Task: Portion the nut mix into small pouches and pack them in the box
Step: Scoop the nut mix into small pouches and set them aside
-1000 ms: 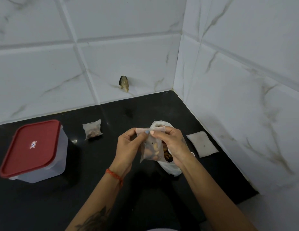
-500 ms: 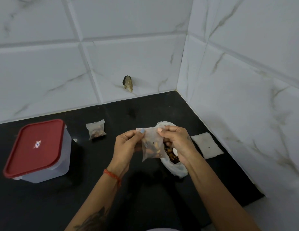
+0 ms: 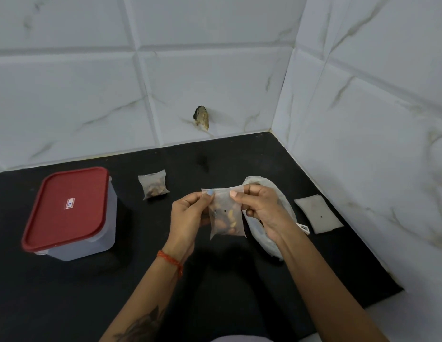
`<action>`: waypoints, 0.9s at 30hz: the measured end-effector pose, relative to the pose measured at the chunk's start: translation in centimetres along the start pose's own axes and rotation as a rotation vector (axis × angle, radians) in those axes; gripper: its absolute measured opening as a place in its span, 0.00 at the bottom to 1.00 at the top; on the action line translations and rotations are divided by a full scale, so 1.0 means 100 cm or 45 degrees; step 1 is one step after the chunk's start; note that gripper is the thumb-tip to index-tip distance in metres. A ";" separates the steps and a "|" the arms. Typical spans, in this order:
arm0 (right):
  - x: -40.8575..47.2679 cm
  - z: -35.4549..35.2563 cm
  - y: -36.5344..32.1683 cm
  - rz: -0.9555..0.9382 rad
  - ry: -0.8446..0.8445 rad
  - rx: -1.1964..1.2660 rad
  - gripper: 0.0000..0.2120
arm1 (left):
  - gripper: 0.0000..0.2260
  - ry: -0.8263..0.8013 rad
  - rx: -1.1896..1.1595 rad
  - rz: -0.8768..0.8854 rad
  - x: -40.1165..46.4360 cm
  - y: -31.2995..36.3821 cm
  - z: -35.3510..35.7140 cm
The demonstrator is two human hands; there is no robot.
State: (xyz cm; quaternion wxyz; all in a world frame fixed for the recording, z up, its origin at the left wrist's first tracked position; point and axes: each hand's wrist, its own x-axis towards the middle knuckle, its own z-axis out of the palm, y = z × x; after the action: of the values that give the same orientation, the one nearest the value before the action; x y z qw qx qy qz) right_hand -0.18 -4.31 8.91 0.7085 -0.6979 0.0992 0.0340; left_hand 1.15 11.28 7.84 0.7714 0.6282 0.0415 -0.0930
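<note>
A small clear pouch [image 3: 226,215] with nuts in its lower half hangs above the black counter. My left hand [image 3: 190,213] pinches its top left corner and my right hand [image 3: 260,208] pinches its top edge on the right. Behind my right hand lies the white plastic bag of nut mix [image 3: 271,233], mostly hidden. A filled pouch [image 3: 153,185] lies on the counter to the left. An empty pouch [image 3: 317,213] lies flat at the right near the wall. The clear box [image 3: 91,230] with a red lid [image 3: 67,206] on it stands at the left.
The black counter [image 3: 215,280] ends at white tiled walls behind and on the right, meeting in a corner. A small brown mark or stub [image 3: 202,117] sticks out of the back wall. The counter's right front edge drops to a white surface [image 3: 424,317].
My fingers have slid apart along the pouch's top edge, left toward the corner, right to the right side. The view has drifted slightly; the pouch stays in the same place.
</note>
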 end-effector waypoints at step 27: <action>0.010 0.043 0.002 0.042 -0.127 -0.081 0.07 | 0.09 0.060 -0.004 -0.074 -0.004 0.005 -0.046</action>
State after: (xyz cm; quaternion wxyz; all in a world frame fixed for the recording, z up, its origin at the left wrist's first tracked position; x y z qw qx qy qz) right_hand 1.21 -0.15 8.58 0.6895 -0.7157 0.0741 0.0835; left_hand 1.11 15.95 7.46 0.7682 0.6274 0.0780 -0.1005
